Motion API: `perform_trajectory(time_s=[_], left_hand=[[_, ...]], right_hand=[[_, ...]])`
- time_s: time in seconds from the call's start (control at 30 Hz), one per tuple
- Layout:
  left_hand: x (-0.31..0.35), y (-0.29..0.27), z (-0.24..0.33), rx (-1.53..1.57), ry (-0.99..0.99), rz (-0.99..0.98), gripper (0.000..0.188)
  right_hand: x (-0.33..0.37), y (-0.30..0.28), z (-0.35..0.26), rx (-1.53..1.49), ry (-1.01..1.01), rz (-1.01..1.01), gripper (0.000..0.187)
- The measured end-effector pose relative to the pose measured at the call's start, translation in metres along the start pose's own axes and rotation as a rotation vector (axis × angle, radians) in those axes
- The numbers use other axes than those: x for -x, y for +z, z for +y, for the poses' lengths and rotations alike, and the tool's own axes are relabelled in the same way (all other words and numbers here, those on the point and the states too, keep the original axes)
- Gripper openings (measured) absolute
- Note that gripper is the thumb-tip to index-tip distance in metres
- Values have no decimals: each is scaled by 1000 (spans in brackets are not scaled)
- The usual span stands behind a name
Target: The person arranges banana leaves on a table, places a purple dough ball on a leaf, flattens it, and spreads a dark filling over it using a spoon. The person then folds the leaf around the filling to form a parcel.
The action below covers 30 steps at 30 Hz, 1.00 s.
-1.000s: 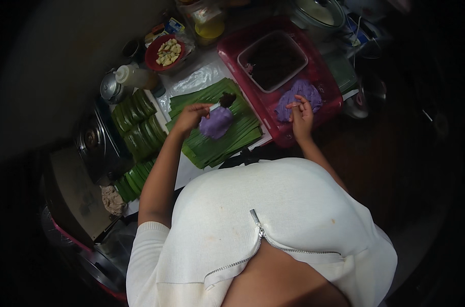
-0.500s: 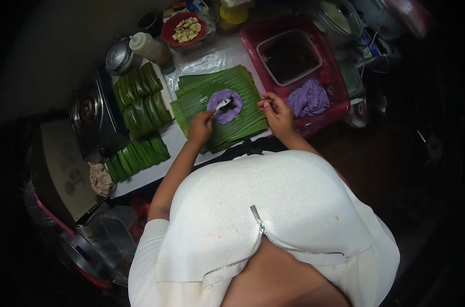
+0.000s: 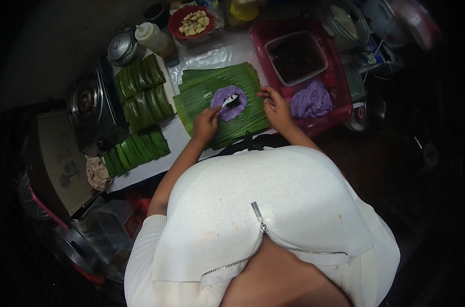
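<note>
A flattened round of purple dough (image 3: 220, 96) lies on a stack of green banana leaves (image 3: 195, 100) in front of me. Dark filling (image 3: 236, 103) sits at the middle of the round. My left hand (image 3: 207, 124) is closed on the handle of a white spoon (image 3: 229, 100), whose bowl rests at the filling. At the right edge of the leaves, my right hand (image 3: 277, 109) is raised with its fingers bent and apart, and I see nothing in it. Just right of it, a lump of purple dough (image 3: 312, 100) lies in a red tray (image 3: 341, 97).
A clear tub of dark filling (image 3: 296, 59) stands in the red tray. Folded leaf parcels (image 3: 143, 94) lie in rows at the left, near a stove (image 3: 82, 105). Behind the leaves are a squeeze bottle (image 3: 154, 38), a red bowl of pale pieces (image 3: 191, 23) and a lidded pot (image 3: 124, 47).
The spoon in my left hand has tilted and its bowl has shifted over the filling. My right hand's fingers have loosened a little. The whole view has shifted slightly.
</note>
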<state>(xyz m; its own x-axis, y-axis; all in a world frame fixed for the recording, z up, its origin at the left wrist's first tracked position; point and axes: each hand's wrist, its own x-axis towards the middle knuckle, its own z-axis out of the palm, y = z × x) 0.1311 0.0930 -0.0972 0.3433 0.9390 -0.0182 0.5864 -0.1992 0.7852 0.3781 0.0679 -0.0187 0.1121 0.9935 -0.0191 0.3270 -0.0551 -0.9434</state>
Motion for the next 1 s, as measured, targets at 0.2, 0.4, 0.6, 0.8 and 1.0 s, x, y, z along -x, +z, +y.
perform_trajectory(time_s=[0.2,0.4,0.6,0.8,1.0], left_hand=[[4,0,-1,15,55,0,25],[5,11,-3,-80,91,5,29],[11,13,-5,-45,108,64,28],[11,13,6,-44,84,114,27],[9,12,11,57,9,143,26]], right_hand=[[-1,5,5,-10,65,-18,38],[-2,10,10,11,118,-48,41],[0,8,22,6,117,-37,43],[3,12,36,2,39,-9,44],[1,9,33,40,138,-79,46]])
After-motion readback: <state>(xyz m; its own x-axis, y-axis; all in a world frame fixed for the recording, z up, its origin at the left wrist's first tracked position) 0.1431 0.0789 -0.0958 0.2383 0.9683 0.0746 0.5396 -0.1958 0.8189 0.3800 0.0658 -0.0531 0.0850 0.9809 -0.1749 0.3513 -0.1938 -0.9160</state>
